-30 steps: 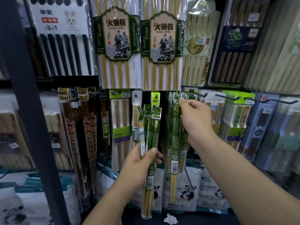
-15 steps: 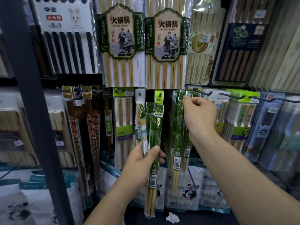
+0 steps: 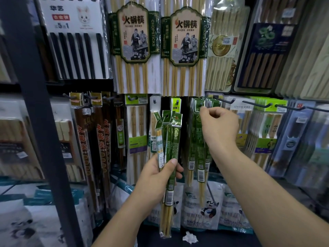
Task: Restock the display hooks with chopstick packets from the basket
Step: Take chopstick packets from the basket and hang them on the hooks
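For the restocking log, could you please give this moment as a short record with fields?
left hand: grips the held packets, upright
right hand: pinches the header of the hanging packets
held packets: green, several, hang holes free
upper row: two large chopstick packs above both hands
basket: not in view

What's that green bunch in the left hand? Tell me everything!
The bunch of green packets is several long, thin plastic sleeves with pale wooden chopsticks showing at the bottom. Green tabs top them, one with a visible hanging hole; a white barcode label sits low down. It stands nearly upright. The left hand grips its middle, thumb across the front.
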A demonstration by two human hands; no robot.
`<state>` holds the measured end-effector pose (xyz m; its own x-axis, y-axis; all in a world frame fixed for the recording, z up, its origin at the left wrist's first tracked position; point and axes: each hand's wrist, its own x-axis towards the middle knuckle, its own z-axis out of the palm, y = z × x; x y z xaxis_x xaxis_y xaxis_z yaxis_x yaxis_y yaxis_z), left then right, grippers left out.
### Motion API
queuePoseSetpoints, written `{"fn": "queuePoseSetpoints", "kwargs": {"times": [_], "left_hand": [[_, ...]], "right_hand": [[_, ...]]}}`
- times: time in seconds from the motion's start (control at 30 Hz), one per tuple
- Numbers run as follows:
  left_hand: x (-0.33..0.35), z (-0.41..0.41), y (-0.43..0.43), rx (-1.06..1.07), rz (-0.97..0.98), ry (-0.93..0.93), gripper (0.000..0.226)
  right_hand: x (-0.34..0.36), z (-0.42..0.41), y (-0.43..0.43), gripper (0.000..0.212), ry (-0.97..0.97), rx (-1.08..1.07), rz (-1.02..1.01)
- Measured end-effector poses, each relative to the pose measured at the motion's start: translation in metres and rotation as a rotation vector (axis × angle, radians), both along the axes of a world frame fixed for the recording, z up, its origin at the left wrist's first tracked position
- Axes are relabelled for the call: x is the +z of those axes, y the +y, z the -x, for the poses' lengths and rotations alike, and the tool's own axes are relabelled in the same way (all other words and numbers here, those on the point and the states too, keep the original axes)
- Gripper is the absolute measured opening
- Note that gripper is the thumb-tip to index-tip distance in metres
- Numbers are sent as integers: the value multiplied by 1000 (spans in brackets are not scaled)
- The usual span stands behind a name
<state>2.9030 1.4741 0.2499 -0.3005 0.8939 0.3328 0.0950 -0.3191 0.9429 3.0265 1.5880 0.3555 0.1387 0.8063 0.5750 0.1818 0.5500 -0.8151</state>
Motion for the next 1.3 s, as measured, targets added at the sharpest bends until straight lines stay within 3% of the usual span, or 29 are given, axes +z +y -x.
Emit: {"fn": "queuePoseSetpoints", "kwargs": {"times": [0.17,0.33,0.5,0.6,0.7,1.3], "left_hand": [[1,1,-2,-40,-17,-41,18],[3,-2,-3,-124,-45,-116,11],[3,-7,-3,-158,-61,-158,23],[3,-7,-2,-113,-44,-194,30],[1,-1,1,-30,-28,-197,20],[0,2,0,-66,-65,-143,12]], "right_hand": [[-3,-6,-17,18,48,-1,-48],[-14,-3,-38,18,-1,276,3],[-16,-1,-43,25,13,411,145],[-10,-5,-40,26,63,366,167],[2,-11,-29,27,130,296,155],[4,-8,-5,53,-36,110,48]]}}
